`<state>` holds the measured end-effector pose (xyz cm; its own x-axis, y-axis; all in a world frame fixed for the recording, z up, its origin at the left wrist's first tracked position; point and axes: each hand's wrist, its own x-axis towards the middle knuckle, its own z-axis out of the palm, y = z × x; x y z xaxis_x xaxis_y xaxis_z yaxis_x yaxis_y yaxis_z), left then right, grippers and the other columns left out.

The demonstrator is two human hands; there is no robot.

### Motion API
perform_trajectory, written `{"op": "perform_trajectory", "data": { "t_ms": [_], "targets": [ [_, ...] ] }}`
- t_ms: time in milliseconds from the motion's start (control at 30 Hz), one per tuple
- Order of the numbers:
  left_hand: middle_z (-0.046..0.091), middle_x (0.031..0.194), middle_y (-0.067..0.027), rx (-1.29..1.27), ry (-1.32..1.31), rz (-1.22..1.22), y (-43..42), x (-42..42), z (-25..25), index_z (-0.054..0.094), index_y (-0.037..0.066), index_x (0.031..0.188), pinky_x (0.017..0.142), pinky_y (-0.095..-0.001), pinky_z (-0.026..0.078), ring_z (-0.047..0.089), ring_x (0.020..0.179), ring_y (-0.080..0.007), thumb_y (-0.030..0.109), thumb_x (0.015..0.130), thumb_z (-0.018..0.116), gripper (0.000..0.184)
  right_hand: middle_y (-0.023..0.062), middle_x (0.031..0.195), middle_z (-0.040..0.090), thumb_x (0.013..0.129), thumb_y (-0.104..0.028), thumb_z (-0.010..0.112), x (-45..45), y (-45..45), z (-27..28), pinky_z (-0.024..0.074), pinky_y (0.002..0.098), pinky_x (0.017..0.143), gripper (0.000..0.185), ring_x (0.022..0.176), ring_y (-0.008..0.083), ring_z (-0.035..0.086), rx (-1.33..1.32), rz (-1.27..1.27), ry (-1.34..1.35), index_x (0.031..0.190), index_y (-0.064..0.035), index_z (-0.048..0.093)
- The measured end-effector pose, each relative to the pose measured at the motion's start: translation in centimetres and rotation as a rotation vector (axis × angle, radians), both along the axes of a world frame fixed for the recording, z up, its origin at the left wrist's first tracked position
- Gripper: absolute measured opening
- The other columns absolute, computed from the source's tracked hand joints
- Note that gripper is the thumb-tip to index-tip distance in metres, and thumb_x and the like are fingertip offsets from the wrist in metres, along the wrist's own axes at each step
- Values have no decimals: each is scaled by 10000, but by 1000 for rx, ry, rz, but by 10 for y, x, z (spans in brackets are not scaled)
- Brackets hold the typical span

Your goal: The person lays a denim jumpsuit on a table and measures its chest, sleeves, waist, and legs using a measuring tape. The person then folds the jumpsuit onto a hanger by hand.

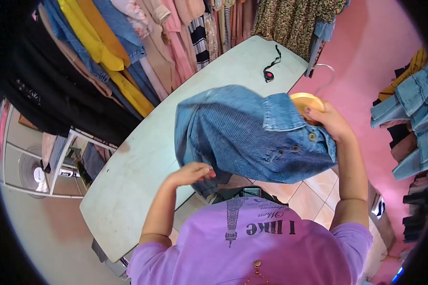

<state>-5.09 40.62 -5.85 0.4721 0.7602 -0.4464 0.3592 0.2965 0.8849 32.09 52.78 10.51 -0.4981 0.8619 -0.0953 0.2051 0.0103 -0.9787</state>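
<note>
My right hand [332, 122] is closed around a pale yellow hanger [308, 101] at the collar of a blue denim shirt [233, 126]. The hanger's metal hook [329, 76] points up and away from me. Metal buttons show on the shirt's front, near my right wrist. The shirt hangs tilted over the table's near edge, its body spread to the left. My left hand [191, 174] is just below the shirt's lower left part, with its fingers loosely bent and apart. Nothing shows in it, and whether it touches the cloth is unclear.
A long white table [128, 180] runs diagonally before me. A small black tape measure [268, 75] with a strap lies on it. Racks of clothes [171, 38] line the far side. More denim garments [413, 104] hang at right; a white fan [38, 175] stands at left.
</note>
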Motion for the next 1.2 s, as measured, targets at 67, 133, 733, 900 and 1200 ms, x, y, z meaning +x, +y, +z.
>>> {"op": "perform_trajectory", "data": {
  "t_ms": [67,133,733,900,1200],
  "targets": [
    [598,1018,-70,178,129,257,24,-3,-56,540,47,1129,806,-273,462,559,960,-160,323,938,475,342,17,759,600,796,-322,675,13,-9,-4,409,204,594,363,651,62,499,11,-230,105,933,10,621],
    [583,1064,-70,174,-37,698,43,12,-58,507,49,1191,854,-292,427,533,1005,-159,399,933,478,437,15,747,592,795,-329,675,26,-19,-9,401,204,584,359,639,63,491,5,-229,72,916,4,616],
    [464,1276,-257,-11,-976,1628,39,-152,-79,403,-102,1257,988,-492,399,486,1152,-375,265,979,232,491,63,821,553,894,-239,552,132,-47,-71,436,227,557,319,631,108,500,-43,-704,664,1080,14,491],
    [541,1172,-221,124,-596,1732,12,-137,-92,458,-105,1179,903,-440,461,554,1055,-339,241,958,320,433,69,827,514,900,-211,534,125,-37,-56,425,235,555,275,647,119,480,31,-553,472,1050,10,467],
    [549,1221,-157,855,583,921,41,-65,-70,559,36,1180,998,-380,348,481,1167,-317,86,832,587,352,30,664,541,837,-224,624,84,-25,-53,419,214,540,232,585,89,506,219,-393,165,844,4,585]
  ]
}}
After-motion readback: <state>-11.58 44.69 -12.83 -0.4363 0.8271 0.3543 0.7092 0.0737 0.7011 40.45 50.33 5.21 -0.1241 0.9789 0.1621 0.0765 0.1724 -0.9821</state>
